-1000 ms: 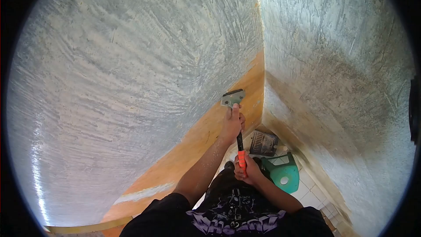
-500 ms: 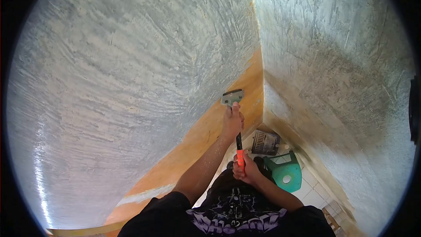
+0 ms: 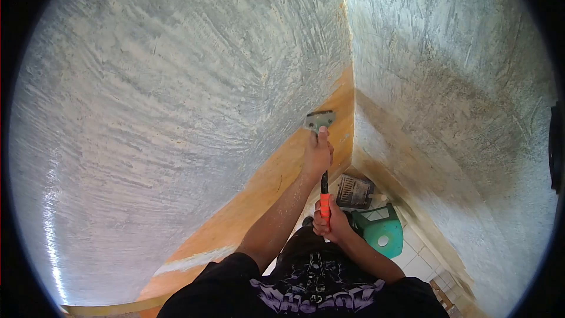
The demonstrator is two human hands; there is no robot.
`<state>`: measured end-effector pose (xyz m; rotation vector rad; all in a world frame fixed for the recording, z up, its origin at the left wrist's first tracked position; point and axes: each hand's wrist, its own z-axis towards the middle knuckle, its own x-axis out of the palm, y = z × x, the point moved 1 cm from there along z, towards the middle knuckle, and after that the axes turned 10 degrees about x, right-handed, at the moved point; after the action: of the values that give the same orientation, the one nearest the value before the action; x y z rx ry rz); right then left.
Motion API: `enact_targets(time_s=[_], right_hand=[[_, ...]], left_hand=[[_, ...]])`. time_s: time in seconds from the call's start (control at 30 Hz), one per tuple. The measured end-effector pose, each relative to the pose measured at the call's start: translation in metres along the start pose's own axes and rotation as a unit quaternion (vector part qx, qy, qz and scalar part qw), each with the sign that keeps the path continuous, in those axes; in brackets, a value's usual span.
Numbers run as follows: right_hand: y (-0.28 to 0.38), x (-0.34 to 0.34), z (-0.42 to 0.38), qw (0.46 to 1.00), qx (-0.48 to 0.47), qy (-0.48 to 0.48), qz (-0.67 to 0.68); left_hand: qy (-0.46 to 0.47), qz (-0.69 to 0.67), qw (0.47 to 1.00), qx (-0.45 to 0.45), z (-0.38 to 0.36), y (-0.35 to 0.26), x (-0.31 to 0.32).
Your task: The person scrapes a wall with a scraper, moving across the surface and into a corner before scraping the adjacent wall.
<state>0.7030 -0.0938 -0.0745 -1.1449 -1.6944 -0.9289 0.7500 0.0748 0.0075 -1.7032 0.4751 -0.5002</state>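
A scraper (image 3: 325, 184) was mid-scene, its metal head (image 3: 320, 120) where grey met orange on the left wall (image 3: 147, 112). The left hand (image 3: 317, 158) had its fingers clamped just below that head; nearer, the right hand (image 3: 333, 224) had its fingers wrapped around the orange grip (image 3: 325, 205). At right, a green stool (image 3: 388, 227) stood near a dark tray (image 3: 355, 192).

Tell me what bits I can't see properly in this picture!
All in the head view:
- Part of the scraper handle: hidden by the left hand and right hand.
- Black thing at the right: cut off by the dark border, so I can't tell what it is.
- Shirt: cut off by the bottom edge.
- Pale specks on the left forearm: too small to identify.
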Motion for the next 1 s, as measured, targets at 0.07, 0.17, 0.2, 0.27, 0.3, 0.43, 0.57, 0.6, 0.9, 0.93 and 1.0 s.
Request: enact_targets(time_s=[0.07, 0.17, 0.2, 0.27, 0.3, 0.43, 0.57, 0.6, 0.9, 0.93, 1.0], right_hand=[[-0.008, -0.008, -0.002, 0.999, 0.027, 0.016, -0.007], [-0.004, -0.008, 0.001, 0.999, 0.037, -0.014, -0.011], [-0.003, -0.008, -0.001, 0.999, 0.038, -0.037, -0.011], [-0.002, -0.006, -0.002, 0.999, 0.033, -0.021, -0.017], [-0.004, -0.006, -0.003, 0.999, 0.029, -0.013, -0.020], [-0.005, -0.005, -0.002, 0.999, 0.043, 0.003, 0.000], [-0.002, -0.004, -0.003, 0.999, 0.042, -0.020, 0.006], [-0.004, -0.004, -0.004, 0.999, 0.043, -0.016, 0.011], [-0.004, -0.003, -0.005, 0.999, 0.031, -0.028, 0.002], [-0.005, -0.003, -0.005, 0.999, 0.033, -0.026, -0.001], [-0.005, -0.005, -0.004, 0.999, 0.039, -0.019, -0.010]], left_hand=[[-0.007, -0.010, 1.000, -0.001, -0.007, 0.007, -0.008], [-0.014, -0.005, 1.000, -0.010, -0.002, 0.006, -0.008], [-0.017, -0.002, 1.000, -0.017, -0.001, 0.007, -0.007], [-0.012, -0.021, 1.000, -0.010, -0.002, 0.010, -0.009], [-0.008, -0.030, 0.999, -0.006, -0.003, 0.012, -0.010], [-0.021, 0.000, 1.000, -0.002, -0.003, 0.010, -0.011], [-0.019, 0.003, 1.000, -0.010, -0.002, 0.009, -0.007], [-0.017, 0.003, 1.000, -0.009, -0.004, 0.009, -0.007], [-0.030, 0.009, 0.999, -0.024, 0.002, 0.017, -0.005], [-0.027, 0.010, 0.999, -0.022, 0.001, 0.014, -0.005], [-0.022, 0.012, 1.000, -0.014, -0.003, 0.009, -0.007]])
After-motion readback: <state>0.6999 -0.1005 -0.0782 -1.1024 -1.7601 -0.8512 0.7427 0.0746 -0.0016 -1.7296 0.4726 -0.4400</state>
